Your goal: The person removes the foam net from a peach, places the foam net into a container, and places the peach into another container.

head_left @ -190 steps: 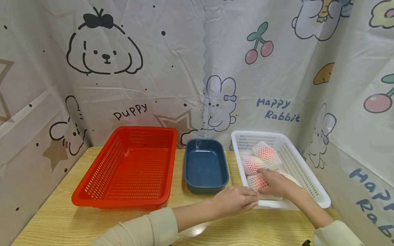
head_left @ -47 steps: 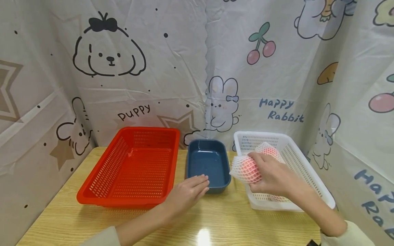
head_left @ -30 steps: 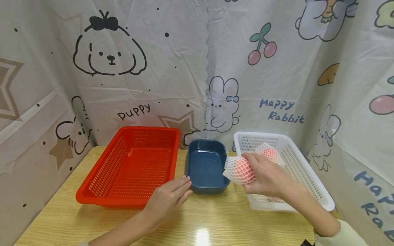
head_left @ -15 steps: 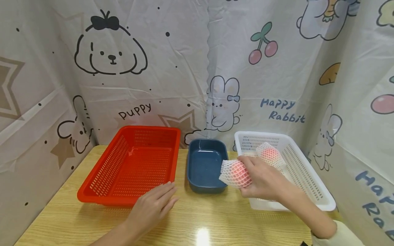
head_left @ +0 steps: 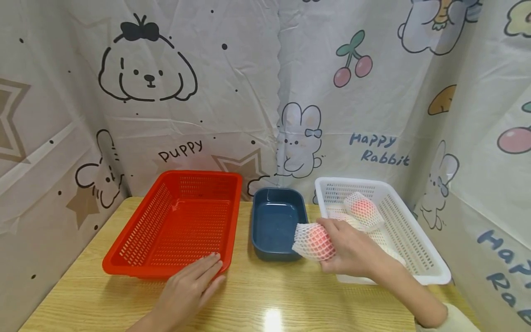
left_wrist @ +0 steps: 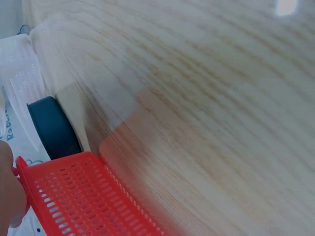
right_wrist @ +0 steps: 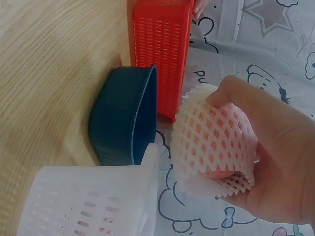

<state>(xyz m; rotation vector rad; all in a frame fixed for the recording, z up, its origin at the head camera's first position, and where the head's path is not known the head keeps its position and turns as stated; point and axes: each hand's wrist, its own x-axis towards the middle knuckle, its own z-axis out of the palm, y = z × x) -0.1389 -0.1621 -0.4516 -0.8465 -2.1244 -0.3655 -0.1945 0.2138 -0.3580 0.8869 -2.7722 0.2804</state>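
Observation:
My right hand [head_left: 352, 246] grips a pinkish-red fruit in a white foam net [head_left: 315, 242], held in the air by the near left corner of the white basket [head_left: 415, 235]. In the right wrist view, thumb and fingers curl round the netted fruit [right_wrist: 216, 137]; its kind is hidden by the net. Other netted fruits [head_left: 362, 210] lie in the white basket, some partly behind my right hand and arm. My left hand [head_left: 184, 286] rests with extended fingers on the near right rim of the red basket [head_left: 132, 270]. At the left wrist view's edge only part of this hand shows.
A dark blue dish [head_left: 278, 226] stands between the two baskets, with nothing in it. All three containers sit on a wooden table [head_left: 265, 295]. A printed curtain [head_left: 232, 110] hangs behind and at both sides.
My left hand has gone from the white basket's near rim leftward to the red basket. The right hand has lifted one netted fruit out of the white basket, drawing it left and slightly nearer.

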